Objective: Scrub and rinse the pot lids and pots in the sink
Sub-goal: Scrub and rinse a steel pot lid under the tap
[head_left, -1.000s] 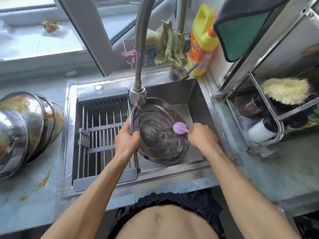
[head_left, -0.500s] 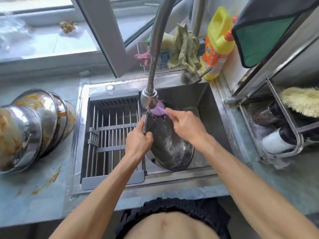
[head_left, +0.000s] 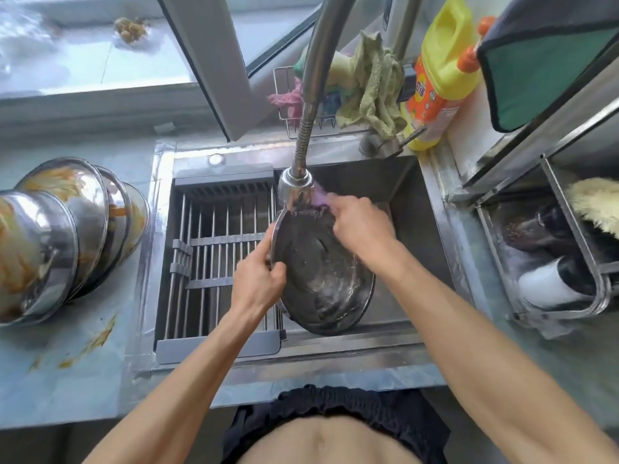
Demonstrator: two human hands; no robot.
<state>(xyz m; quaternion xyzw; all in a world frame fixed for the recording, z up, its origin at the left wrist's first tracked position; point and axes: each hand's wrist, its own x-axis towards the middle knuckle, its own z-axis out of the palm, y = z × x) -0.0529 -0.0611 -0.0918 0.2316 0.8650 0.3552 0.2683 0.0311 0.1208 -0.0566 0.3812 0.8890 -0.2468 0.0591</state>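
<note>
Grey-blue counter [head_left: 67, 373] around a steel sink [head_left: 432, 249], under a window, smeared with orange stains at the near left. Leaning on the counter at far left, a row of dirty steel pots [head_left: 63, 236] with orange residue inside. Over the left half of the sink, a grey drying rack [head_left: 217, 262] with metal bars. At the right, a metal shelf unit [head_left: 569, 249] holding a white cup on its side and a yellowish brush. At the far edge, a yellow detergent bottle [head_left: 438, 75] beside a wire basket with a green cloth [head_left: 375, 92] hanging over it. Coming down from the top, a curved faucet [head_left: 301, 152], its head just above the far rim of the lid.

In the right half of the sink, tilted on its edge, a round steel pot lid [head_left: 321, 269], wet, inner side facing the camera. Left hand [head_left: 258, 286] gripping its left rim, fingers curled around the edge. Right hand [head_left: 361, 226] closed around a purple scrubber [head_left: 320, 199], pressing it on the far rim of the lid, right under the faucet head. Scrubber blurred, mostly hidden by the fingers.
</note>
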